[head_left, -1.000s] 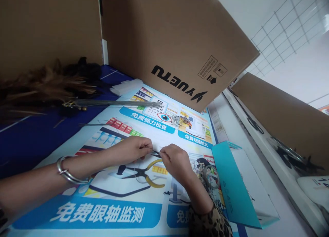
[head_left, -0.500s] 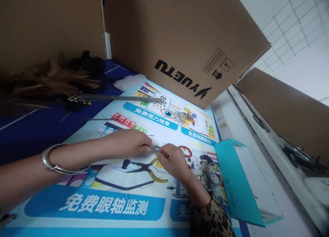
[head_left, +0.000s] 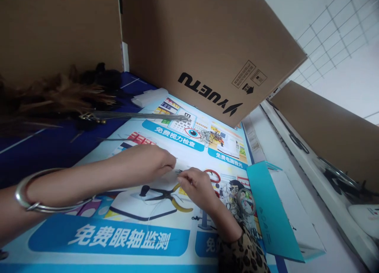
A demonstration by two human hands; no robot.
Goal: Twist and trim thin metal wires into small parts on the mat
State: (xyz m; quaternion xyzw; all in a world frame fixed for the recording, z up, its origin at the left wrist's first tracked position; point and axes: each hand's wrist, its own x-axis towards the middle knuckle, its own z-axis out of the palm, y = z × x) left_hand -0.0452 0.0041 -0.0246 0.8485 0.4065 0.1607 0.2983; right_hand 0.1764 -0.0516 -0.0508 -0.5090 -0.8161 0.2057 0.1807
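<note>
My left hand (head_left: 161, 161), with a silver bangle (head_left: 23, 194) on its wrist, is pinched closed over the printed sheet. Facing it a short gap away, my right hand (head_left: 197, 185) is closed too, thumb against forefinger. A small dark tip shows at its fingers, too small to name; what the left fingers hold is hidden. Yellow-handled pliers (head_left: 181, 206) lie with jaws pointing left, just below both hands. Red-handled scissors (head_left: 213, 175) are partly hidden behind my right hand. A ring-shaped roll (head_left: 247, 202) rests on a heap of small wire pieces (head_left: 232, 200) by my right forearm.
Thin metal wires (head_left: 139, 115) lie in a bundle across the sheet. Beyond is a small wire pile (head_left: 205, 136). Brown feathery material (head_left: 65, 91) spreads at left. A cardboard box (head_left: 204, 40) stands behind; an open teal box (head_left: 274, 213) lies at right.
My left hand has lifted slightly up, away from the right fingers, widening the gap. Its forearm and bangle have shifted left. The right hand stays nearly in place.
</note>
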